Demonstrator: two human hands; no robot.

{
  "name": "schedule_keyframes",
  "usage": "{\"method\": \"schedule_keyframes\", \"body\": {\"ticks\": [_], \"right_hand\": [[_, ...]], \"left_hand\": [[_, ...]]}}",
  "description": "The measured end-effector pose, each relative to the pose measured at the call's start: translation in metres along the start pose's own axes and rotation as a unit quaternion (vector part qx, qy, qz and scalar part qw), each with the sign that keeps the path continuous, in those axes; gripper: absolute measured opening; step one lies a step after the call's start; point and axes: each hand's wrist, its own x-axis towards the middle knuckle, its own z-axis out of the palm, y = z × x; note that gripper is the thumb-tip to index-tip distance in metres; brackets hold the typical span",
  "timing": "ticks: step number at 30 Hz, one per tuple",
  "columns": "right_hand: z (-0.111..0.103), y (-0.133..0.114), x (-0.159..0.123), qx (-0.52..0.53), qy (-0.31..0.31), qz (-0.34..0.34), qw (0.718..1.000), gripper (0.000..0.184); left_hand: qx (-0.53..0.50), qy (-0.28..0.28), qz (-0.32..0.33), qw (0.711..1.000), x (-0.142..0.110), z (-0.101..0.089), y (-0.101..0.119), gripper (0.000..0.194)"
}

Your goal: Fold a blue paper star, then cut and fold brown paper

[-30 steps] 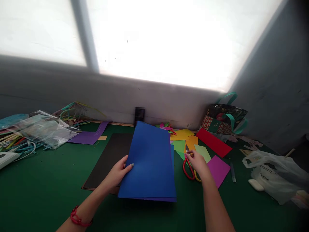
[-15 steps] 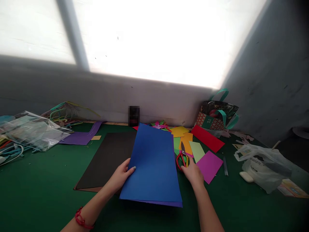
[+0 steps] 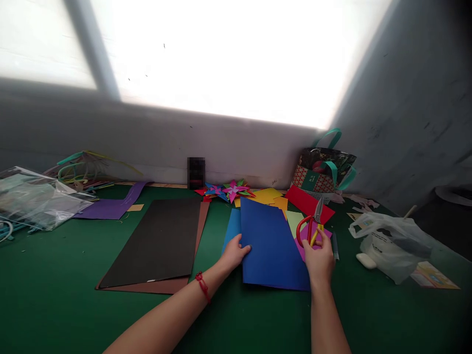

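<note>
Scissors (image 3: 316, 216) sit gripped in your right hand (image 3: 320, 258); your left hand (image 3: 235, 253) pinches the blue sheet (image 3: 271, 248) by its left edge, between thumb and fingers, right of the black sheet (image 3: 157, 241).

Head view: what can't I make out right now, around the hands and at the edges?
All in the head view:
Left hand: fingertips behind the blue sheet, hidden by it.
Scissors: part of the yellow handle, covered by the right hand.
Clear plastic packet: its far end, cut off by the left edge.
Dark upright object: details, lost to pixelated blurring.
Patterned bag: label lettering, too small.
</note>
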Motion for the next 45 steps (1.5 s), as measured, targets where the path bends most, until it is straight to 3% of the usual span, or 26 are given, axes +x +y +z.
{"method": "schedule_keyframes", "body": {"ticks": [3,8,11,20,26,29,31,34,37,41,45], "right_hand": [[0.000,0.001,0.002,0.004,-0.019,0.011,1.000,0.051],[0.001,-0.003,0.002,-0.016,-0.062,0.041,0.997,0.049],[0.000,-0.004,0.001,-0.027,-0.073,0.053,0.996,0.050],[0.009,0.005,0.005,-0.064,-0.112,0.043,0.991,0.050],[0.030,0.007,-0.001,-0.127,-0.221,-0.034,0.966,0.055],[0.032,0.007,-0.002,-0.101,-0.264,-0.068,0.957,0.057],[0.027,0.007,0.001,-0.075,-0.240,-0.063,0.966,0.051],[0.017,0.013,0.008,-0.086,-0.130,-0.027,0.987,0.045],[0.013,0.025,0.014,-0.143,-0.048,0.011,0.989,0.055],[0.026,0.041,0.017,-0.187,-0.072,0.032,0.979,0.074],[0.040,0.047,0.019,-0.204,-0.137,-0.015,0.969,0.063]], "left_hand": [[0.075,0.006,-0.010,0.997,0.005,0.000,0.006,0.046],[0.160,0.112,0.018,0.981,-0.001,-0.025,0.018,0.048],[0.171,0.136,0.014,0.976,-0.004,-0.029,0.017,0.056],[0.103,0.109,-0.011,0.989,0.010,-0.001,0.021,0.052],[0.091,0.075,0.002,0.993,0.016,0.014,0.020,0.049],[0.126,0.055,0.039,0.990,0.012,0.019,0.013,0.056],[0.150,0.037,0.071,0.985,0.007,0.021,0.009,0.062],[0.226,0.000,0.114,0.967,-0.002,0.023,0.005,0.063],[0.324,-0.029,0.141,0.935,-0.005,0.023,0.005,0.057],[0.334,-0.043,0.162,0.928,0.003,0.018,0.000,0.054],[0.319,-0.019,0.174,0.931,-0.001,0.014,0.001,0.049]]}}
